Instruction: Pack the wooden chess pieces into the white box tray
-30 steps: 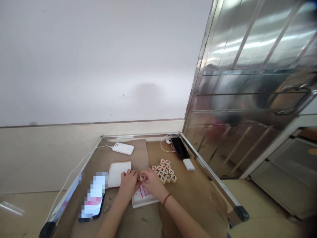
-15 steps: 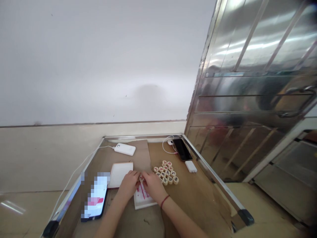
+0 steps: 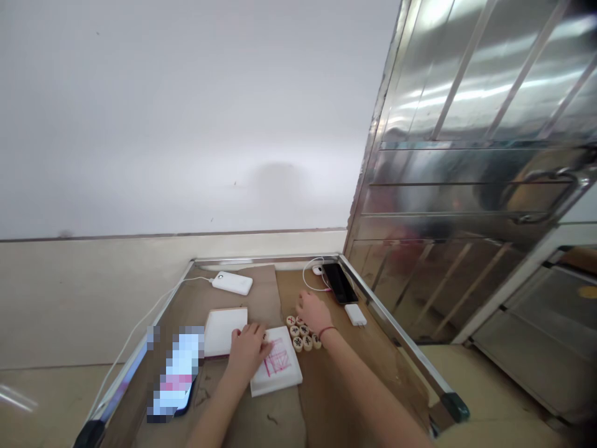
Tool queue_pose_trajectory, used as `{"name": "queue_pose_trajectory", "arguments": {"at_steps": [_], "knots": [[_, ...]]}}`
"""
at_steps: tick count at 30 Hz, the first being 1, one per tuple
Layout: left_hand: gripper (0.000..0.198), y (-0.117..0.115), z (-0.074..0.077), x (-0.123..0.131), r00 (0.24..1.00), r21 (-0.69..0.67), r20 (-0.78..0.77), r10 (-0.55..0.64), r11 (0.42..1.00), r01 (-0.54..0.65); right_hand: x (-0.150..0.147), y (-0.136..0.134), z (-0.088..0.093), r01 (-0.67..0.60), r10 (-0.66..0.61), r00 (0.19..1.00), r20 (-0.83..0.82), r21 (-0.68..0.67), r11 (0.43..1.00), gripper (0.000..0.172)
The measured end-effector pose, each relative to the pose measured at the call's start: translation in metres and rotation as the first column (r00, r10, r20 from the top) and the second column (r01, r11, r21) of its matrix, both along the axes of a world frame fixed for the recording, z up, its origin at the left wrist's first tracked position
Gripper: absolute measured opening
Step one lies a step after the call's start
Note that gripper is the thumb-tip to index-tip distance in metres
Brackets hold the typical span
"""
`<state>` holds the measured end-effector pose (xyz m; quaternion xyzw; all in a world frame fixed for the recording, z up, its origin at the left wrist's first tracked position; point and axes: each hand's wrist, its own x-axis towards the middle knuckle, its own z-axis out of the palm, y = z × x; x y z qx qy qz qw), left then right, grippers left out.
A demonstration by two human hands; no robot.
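My left hand [image 3: 249,345] rests at the left edge of a white box [image 3: 280,367] with pink lines drawn on its top. Its curled fingers are on a round wooden Chinese chess piece [image 3: 265,336], of which only a part shows. Over the back of a group of similar chess pieces [image 3: 298,343] is my right hand [image 3: 314,311], its fingers bent downward. Whatever lies under those fingertips is hidden. The pieces carry red or black characters, and several are covered by the hand and wrist.
A white open tray or lid [image 3: 225,330] lies left of the box. Nearby are a lit phone [image 3: 175,379], a white power bank [image 3: 232,283] with a cable, a dark phone [image 3: 339,283] and a white charger [image 3: 356,315]. A metal rail [image 3: 396,339] edges the cardboard-covered surface.
My right hand has left the white box and moved right and away, over the chess pieces. My left hand has stayed by the piece on the box. The pink drawing is now uncovered.
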<state>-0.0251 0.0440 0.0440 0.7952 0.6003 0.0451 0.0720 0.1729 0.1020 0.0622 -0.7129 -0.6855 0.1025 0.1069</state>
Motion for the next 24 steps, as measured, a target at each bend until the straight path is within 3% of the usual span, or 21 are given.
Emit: {"name": "queue_pose_trajectory", "arguments": {"at_steps": [4,9,14,17,20,24], "knots": [[0.037,0.000,-0.003,0.006,1.000,-0.017,-0.003,0.000,1.000,0.000,0.015,0.019,-0.001,0.035,-0.028,0.999,0.045,-0.155,0.987,0.017],[0.036,0.001,-0.003,0.004,1.000,-0.012,0.008,-0.015,1.000,0.015,0.013,0.026,0.006,0.018,-0.008,0.999,0.045,-0.229,0.973,0.033],[0.040,-0.001,-0.006,0.001,0.998,0.034,0.056,0.001,0.999,-0.003,0.006,0.020,0.018,-0.034,0.028,0.997,-0.067,-0.097,0.995,0.017],[0.046,-0.001,-0.011,-0.002,0.981,0.120,0.196,-0.008,0.993,-0.016,-0.004,0.001,0.021,-0.140,0.144,0.969,-0.200,0.033,0.990,0.017],[0.047,-0.002,-0.013,-0.003,0.917,0.176,0.383,-0.113,0.983,0.048,-0.018,-0.023,0.017,-0.268,0.297,0.881,-0.370,0.129,0.955,0.020],[0.038,-0.007,-0.013,-0.001,0.808,0.153,0.568,-0.157,0.985,0.084,-0.031,-0.044,0.005,-0.335,0.364,0.637,-0.680,0.180,0.925,0.022]]}}
